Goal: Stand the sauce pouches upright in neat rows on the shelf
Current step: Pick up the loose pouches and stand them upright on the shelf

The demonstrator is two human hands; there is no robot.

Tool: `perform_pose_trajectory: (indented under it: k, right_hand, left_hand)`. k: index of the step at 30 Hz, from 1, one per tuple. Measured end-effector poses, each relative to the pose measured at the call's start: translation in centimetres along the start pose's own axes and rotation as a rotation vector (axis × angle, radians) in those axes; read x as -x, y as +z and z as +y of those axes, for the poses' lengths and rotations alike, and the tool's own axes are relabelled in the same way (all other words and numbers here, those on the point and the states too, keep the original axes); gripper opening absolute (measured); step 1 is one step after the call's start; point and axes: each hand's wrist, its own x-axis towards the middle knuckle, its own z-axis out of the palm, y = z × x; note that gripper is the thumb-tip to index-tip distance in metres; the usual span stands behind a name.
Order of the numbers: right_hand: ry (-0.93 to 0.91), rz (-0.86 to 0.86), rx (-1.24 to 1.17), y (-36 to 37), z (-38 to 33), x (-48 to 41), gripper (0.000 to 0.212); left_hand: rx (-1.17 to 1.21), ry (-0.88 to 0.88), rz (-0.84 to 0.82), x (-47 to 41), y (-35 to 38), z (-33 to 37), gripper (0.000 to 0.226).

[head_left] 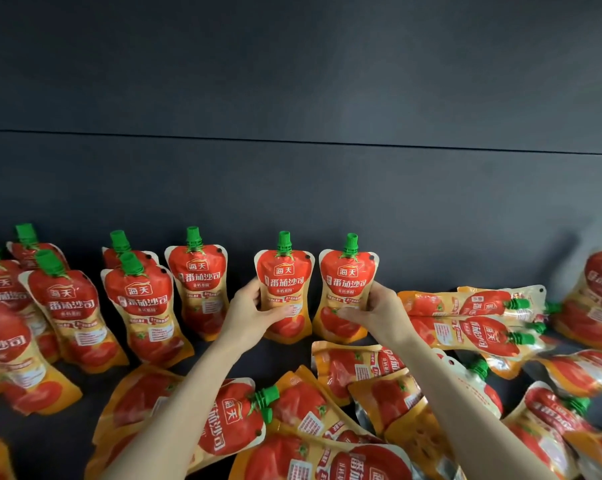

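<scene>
Two red-and-orange tomato sauce pouches with green caps stand upright side by side at the back of the dark shelf (285, 355). My left hand (249, 311) grips the left pouch (285, 275) at its lower left side. My right hand (379, 311) grips the right pouch (348, 275) at its lower right side. Another upright pouch (198, 271) stands just left of them, with a gap between. Several more upright pouches (67, 306) form rows at the far left.
Several pouches lie flat in a loose pile (327, 410) at the front and right of the shelf, some overlapping. A stack of flat pouches (472, 317) lies right of my right hand. The dark back wall (327, 185) rises behind.
</scene>
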Motion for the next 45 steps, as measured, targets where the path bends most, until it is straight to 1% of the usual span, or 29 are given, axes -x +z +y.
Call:
perform_pose_trajectory:
  k: [4,11,20,33,37,41,43,45]
  right_hand:
    - [-0.003,0.012,0.023,0.0,0.1,-0.1,0.038]
    - [0.004,0.014,0.049,0.0,-0.3,0.0,0.043]
    - [0.014,-0.009,0.083,-0.5,-0.4,0.3,0.042]
    - [0.070,0.010,0.032,0.0,-0.2,0.8,0.045]
    - [0.108,0.051,0.095,0.0,-0.5,1.8,0.046]
    - [0.102,0.135,0.146,-0.5,-1.8,3.1,0.051]
    - [0.079,0.175,0.167,-0.8,-2.6,4.1,0.048]
    - [0.036,0.202,0.226,-1.0,-3.6,5.2,0.041]
  left_hand:
    - [-0.051,-0.012,-0.022,-0.2,-0.2,-0.2,0.047]
    - [-0.084,0.000,-0.003,-0.1,-0.1,-0.1,0.050]
    - [-0.108,-0.016,-0.024,0.1,-0.2,0.3,0.053]
    - [-0.103,-0.051,-0.005,0.4,0.0,-0.3,0.053]
    - [-0.137,-0.048,0.002,0.8,0.2,-0.2,0.055]
    - [-0.177,-0.068,0.033,1.0,-0.1,0.1,0.059]
    - [-0.204,-0.072,0.042,1.4,-0.6,0.4,0.063]
    - [-0.259,-0.059,0.064,2.4,-1.2,0.9,0.064]
